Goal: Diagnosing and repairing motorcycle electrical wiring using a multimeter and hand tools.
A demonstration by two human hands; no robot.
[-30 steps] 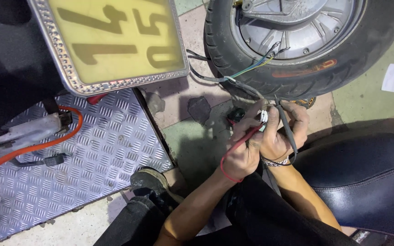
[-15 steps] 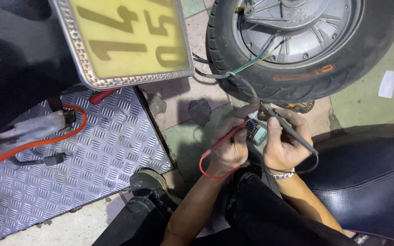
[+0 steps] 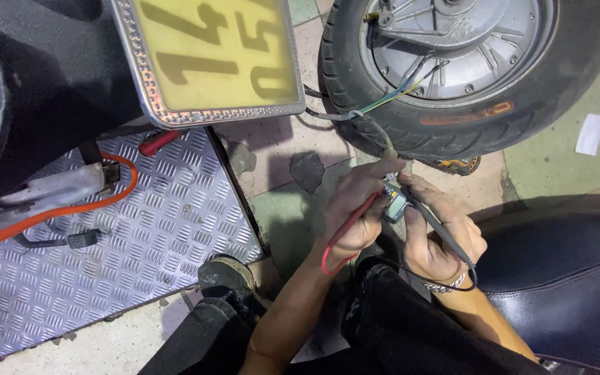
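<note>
Hands shifted slightly left | left hand [image 3: 357,219] fingers pinching one red probe [image 3: 347,232] | right hand [image 3: 442,232] fingers pinching one black probe [image 3: 433,223] | one wheel [image 3: 467,69]

Matt black rubber tyre [image 3: 522,118] with fine tread around a dull grey cast-metal hub [image 3: 467,42]; embossed diamond-pattern metal plate [image 3: 105,257] on the ground, silvery and scuffed, with a glossy orange rubbery hose [image 3: 71,208] across it. Yellow number plate [image 3: 217,48] looks like smooth painted metal in a studded chrome-bright frame; black seat [image 3: 564,278] is smooth, slightly shiny leather-like vinyl, the floor [image 3: 557,160] worn matt tile. Left hand [image 3: 359,215] grips a red plastic-sheathed probe lead [image 3: 345,239], right hand [image 3: 442,232] a black one [image 3: 439,229] beside a small connector [image 3: 396,203], probably plastic though blurred; metal-link bracelet [image 3: 446,285] on the right wrist.
</note>
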